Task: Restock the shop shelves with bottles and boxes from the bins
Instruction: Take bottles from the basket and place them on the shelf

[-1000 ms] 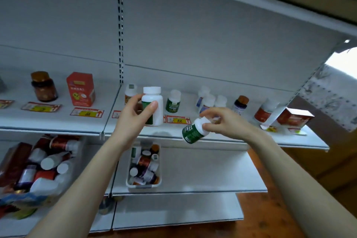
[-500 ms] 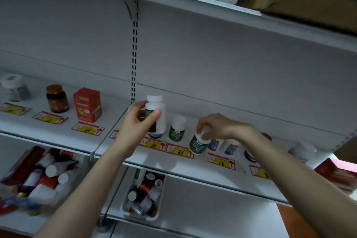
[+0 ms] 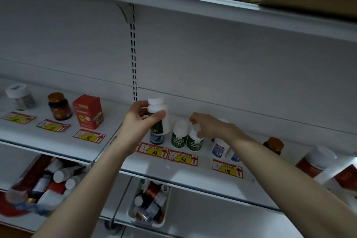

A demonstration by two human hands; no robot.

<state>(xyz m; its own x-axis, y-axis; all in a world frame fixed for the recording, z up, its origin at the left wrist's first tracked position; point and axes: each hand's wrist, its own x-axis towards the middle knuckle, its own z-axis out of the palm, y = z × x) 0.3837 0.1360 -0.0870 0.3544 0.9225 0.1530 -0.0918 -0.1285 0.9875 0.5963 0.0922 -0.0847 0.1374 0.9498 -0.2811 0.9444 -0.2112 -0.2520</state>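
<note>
2 green bottles (image 3: 179, 137) adjacent | red box (image 3: 87, 111) beside amber jar (image 3: 59, 106)

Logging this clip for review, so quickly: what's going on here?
A person is stocking a white metal shop shelf. The left hand grips a tall white plastic bottle with a green label, raised just in front of a small blue-labelled bottle. The right hand holds a small green-labelled white-capped bottle by its cap, upright on the shelf right beside a matching green-labelled bottle. A white plastic bin of mixed bottles sits on the shelf below.
</note>
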